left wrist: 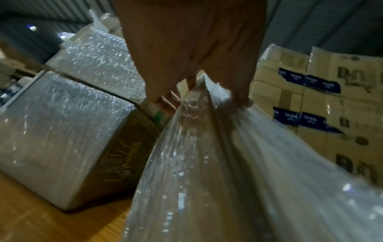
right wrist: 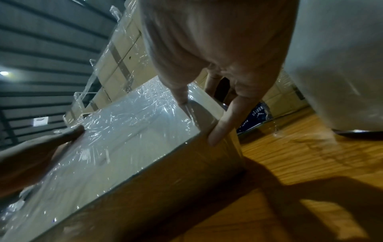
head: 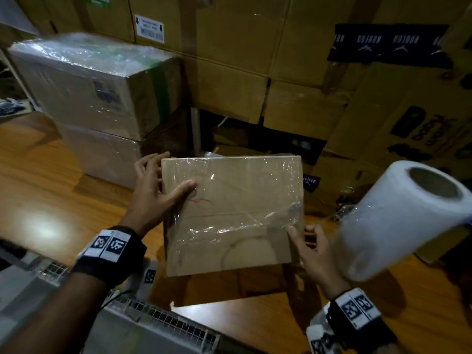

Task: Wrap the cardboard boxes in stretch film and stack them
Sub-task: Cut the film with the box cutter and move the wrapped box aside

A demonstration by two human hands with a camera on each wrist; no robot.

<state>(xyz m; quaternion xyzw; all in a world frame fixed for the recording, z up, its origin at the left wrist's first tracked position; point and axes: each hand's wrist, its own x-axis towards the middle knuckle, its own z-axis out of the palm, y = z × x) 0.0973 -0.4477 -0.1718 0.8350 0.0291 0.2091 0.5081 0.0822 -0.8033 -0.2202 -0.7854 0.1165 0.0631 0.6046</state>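
Observation:
A flat cardboard box (head: 232,213) wrapped in clear stretch film is held tilted above the wooden table (head: 38,200). My left hand (head: 163,180) grips its left edge, thumb on the top face and fingers behind. My right hand (head: 304,233) pinches its near right corner. The left wrist view shows the left hand (left wrist: 196,91) clamped on the filmed edge of the box (left wrist: 228,163). In the right wrist view the right hand (right wrist: 199,114) holds the box (right wrist: 124,147) at a corner. A white stretch film roll (head: 408,218) stands blurred just right of my right hand. Two wrapped boxes (head: 94,85) are stacked at the back left.
A wall of large brown cartons (head: 281,72), some with dark printed tape, rises behind the table. A white wire-mesh rack (head: 153,323) runs along the near edge under my left forearm. The film roll (right wrist: 342,65) crowds the right side.

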